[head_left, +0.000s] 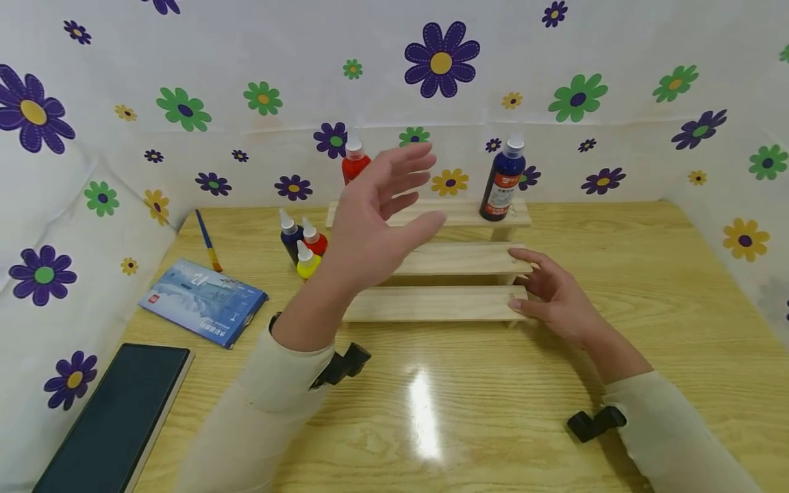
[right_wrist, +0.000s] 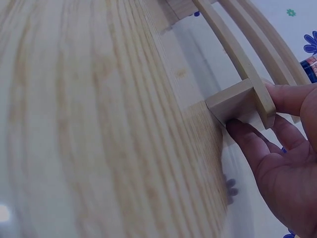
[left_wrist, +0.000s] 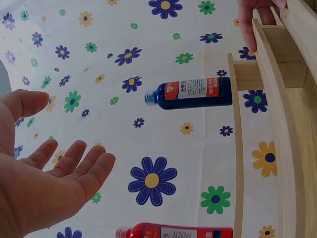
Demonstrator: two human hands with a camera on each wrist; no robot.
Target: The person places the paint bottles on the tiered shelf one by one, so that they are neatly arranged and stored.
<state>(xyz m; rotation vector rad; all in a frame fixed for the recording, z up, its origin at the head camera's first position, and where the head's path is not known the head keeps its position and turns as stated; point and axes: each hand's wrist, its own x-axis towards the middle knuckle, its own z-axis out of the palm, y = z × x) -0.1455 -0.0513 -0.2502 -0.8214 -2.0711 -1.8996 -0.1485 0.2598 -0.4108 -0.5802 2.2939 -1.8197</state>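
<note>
A three-step wooden display rack (head_left: 437, 303) stands on the table, its lowest step toward me. My right hand (head_left: 557, 298) grips its right end, thumb on the lowest step's edge; in the right wrist view the fingers (right_wrist: 247, 141) curl beneath that end. My left hand (head_left: 376, 233) is raised over the rack's left part with fingers spread, holding nothing. A blue paint bottle (head_left: 504, 179) stands upright on the top step at the right. Behind my left hand, a red paint bottle (head_left: 354, 164) shows partly on the top step's left side.
Left of the rack stand small paint bottles with pointed caps: dark blue (head_left: 291, 236), red (head_left: 316, 241) and yellow (head_left: 307, 262). Farther left lie a paintbrush (head_left: 207, 239), a flat blue box (head_left: 203, 301) and a dark notebook (head_left: 117, 418). A flower-printed cloth (head_left: 382, 89) hangs behind the table.
</note>
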